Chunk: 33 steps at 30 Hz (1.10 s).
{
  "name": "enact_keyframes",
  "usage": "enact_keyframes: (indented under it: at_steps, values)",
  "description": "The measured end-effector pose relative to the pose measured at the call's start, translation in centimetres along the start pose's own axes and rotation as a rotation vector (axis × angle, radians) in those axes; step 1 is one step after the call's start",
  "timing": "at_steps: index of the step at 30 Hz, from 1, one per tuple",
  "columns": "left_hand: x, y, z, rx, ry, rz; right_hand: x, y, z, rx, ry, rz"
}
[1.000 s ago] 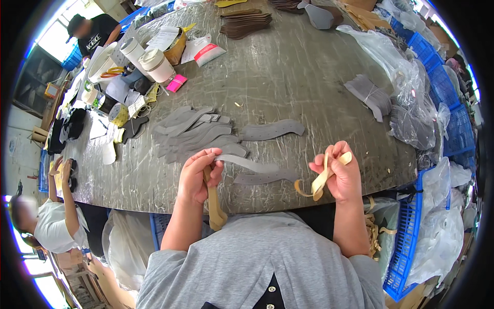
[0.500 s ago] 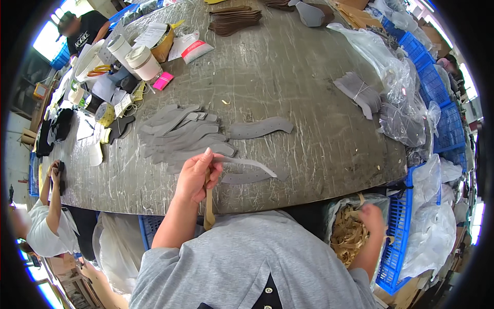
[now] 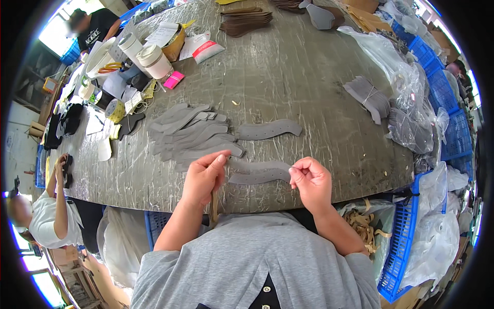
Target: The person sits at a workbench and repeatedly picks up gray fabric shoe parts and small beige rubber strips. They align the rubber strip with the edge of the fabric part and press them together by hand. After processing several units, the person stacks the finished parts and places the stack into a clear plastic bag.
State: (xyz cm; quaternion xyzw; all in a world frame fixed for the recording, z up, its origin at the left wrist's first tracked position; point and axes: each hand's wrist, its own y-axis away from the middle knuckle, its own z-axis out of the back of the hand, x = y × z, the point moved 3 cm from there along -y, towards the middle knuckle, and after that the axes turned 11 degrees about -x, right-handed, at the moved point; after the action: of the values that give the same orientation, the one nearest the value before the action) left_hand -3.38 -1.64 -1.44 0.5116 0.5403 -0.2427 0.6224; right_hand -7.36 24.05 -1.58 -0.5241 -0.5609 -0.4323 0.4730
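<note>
A curved grey strip [image 3: 260,166] is stretched between my two hands, just above the near part of the table. My left hand [image 3: 203,180] pinches its left end, and a narrow tan strip [image 3: 213,206] also hangs from that palm. At the other end, thumb and fingertips of my right hand [image 3: 311,183] are closed on the grey strip. Beneath it lies a grey curved piece with small holes [image 3: 252,178], partly overlapped in view. A similar holed piece [image 3: 270,129] rests farther up. Left of that spreads a loose pile of grey curved pieces [image 3: 188,131].
A bin of tan scraps [image 3: 360,224] and a blue crate [image 3: 404,232] stand right of me. A tied grey bundle [image 3: 368,98] lies right, a brown stack [image 3: 246,23] far off. Cups [image 3: 154,61] and tape [image 3: 114,110] crowd the left. Another person [image 3: 51,216] works at left.
My right hand has come from the scrap bin to the right end of the grey strip. The strip now spans both hands. The whole view has shifted slightly.
</note>
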Motion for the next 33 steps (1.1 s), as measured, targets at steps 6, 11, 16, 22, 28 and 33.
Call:
enact_keyframes:
  at_steps: [6,11,16,22,28,33]
  values:
    - [-0.4,0.1,0.8,-0.015,-0.183,-0.097,-1.4,0.2,1.4,-0.069,-0.100,-0.174]
    - [-0.1,-0.3,0.9,0.032,-0.445,-0.229,-2.0,0.1,2.1,-0.151,0.092,-0.182]
    - [-0.8,0.3,-0.8,0.016,-0.757,-0.241,-4.3,0.0,2.7,-0.118,0.322,-0.175]
    - [1.5,-1.0,-0.8,0.086,-0.928,-0.267,-4.8,-0.1,2.7,-0.078,0.496,-0.111]
    - [2.1,-1.4,-0.9,0.112,-0.933,-0.275,-5.1,-0.1,2.9,-0.072,0.522,-0.089]
    - [2.3,-1.6,-0.9,0.122,-0.940,-0.285,-5.0,-0.2,2.8,-0.063,0.558,-0.066]
